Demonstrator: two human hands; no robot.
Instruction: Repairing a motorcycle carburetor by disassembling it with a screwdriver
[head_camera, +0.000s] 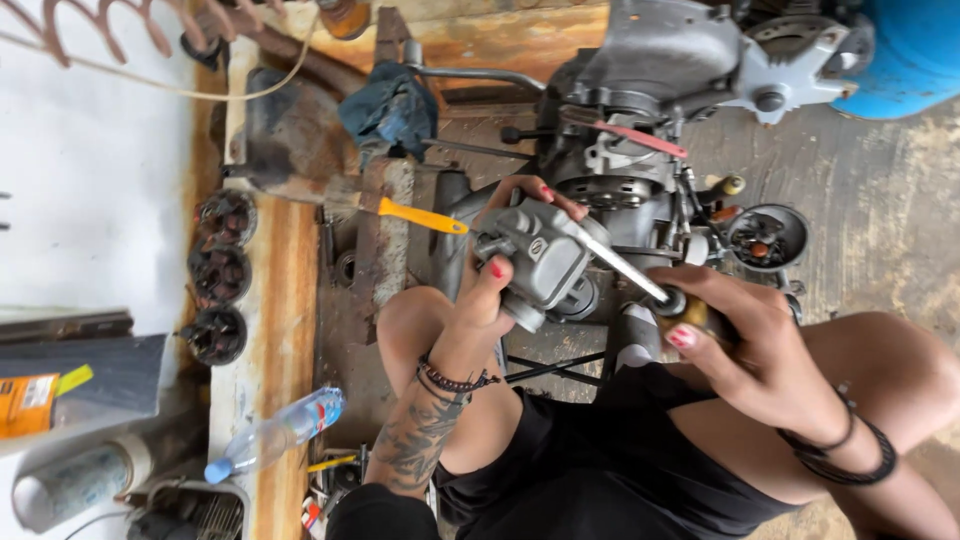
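Observation:
My left hand (497, 272) grips a small grey metal carburettor (535, 258), held above my knees. My right hand (745, 345) holds a screwdriver (625, 268) by its handle; the metal shaft runs up and left, its tip against the carburettor's top. Just behind the carburettor stands a grey engine (640, 120) with a red strip across it.
A rusty workbench edge (290, 290) at left carries three round dark parts (218, 275), a yellow-handled tool (415, 215) and a blue rag (390, 110). A plastic bottle (275, 432) lies below. A blue drum (910, 50) stands at top right on concrete floor.

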